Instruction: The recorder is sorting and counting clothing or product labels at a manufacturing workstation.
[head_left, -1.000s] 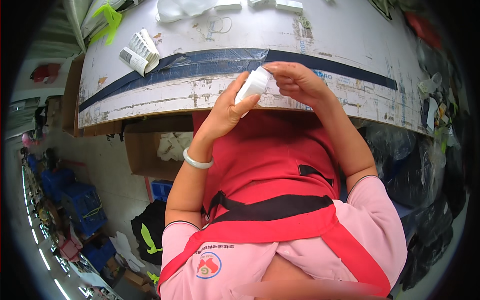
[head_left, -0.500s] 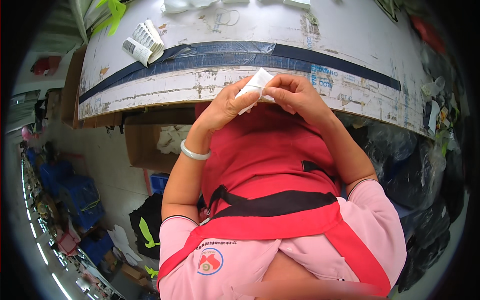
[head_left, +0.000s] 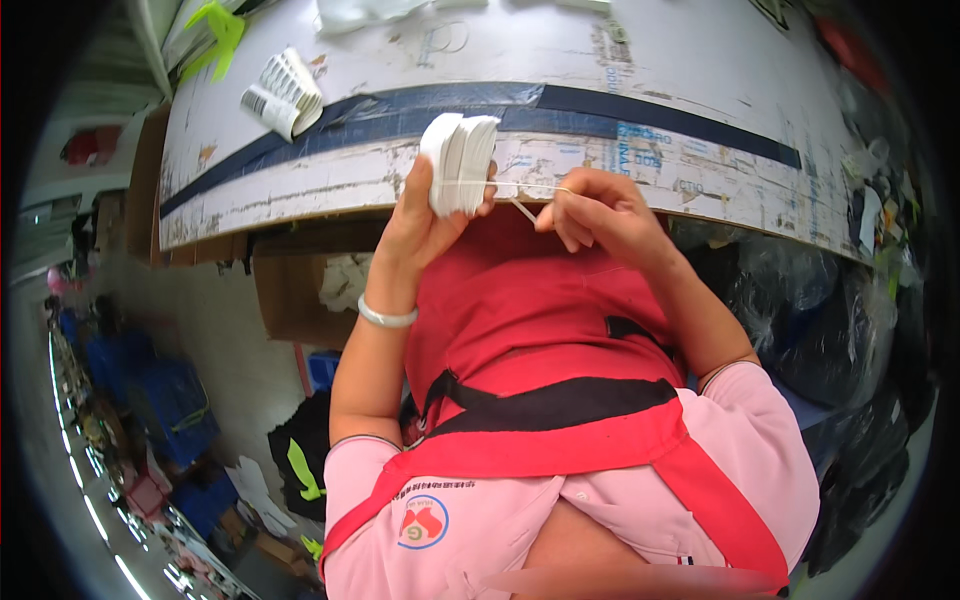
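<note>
Above the near table edge, my left hand (head_left: 415, 225) grips a thick stack of small white slips (head_left: 462, 160), their layered edges fanned upward. A thin pale band (head_left: 530, 186), which looks like a rubber band, runs across the stack and stretches out to the right. Its far end is pinched in the closed fingers of my right hand (head_left: 605, 215), held apart from the stack. A second strand slants down from the stack to the same fingers. The back of the stack is hidden.
On the white worn table (head_left: 370, 190) lies a banded bundle of printed labels (head_left: 283, 95) at the left. Dark tape (head_left: 680, 128) crosses the tabletop. Loose bands (head_left: 448, 38) and white material (head_left: 370, 12) are farther back. Below stand a cardboard box (head_left: 290, 295) and plastic bags (head_left: 790, 300).
My left hand has turned the white stack so its layered edges show. My right hand has drawn away to the right and slightly down, stretching the band out from the stack.
</note>
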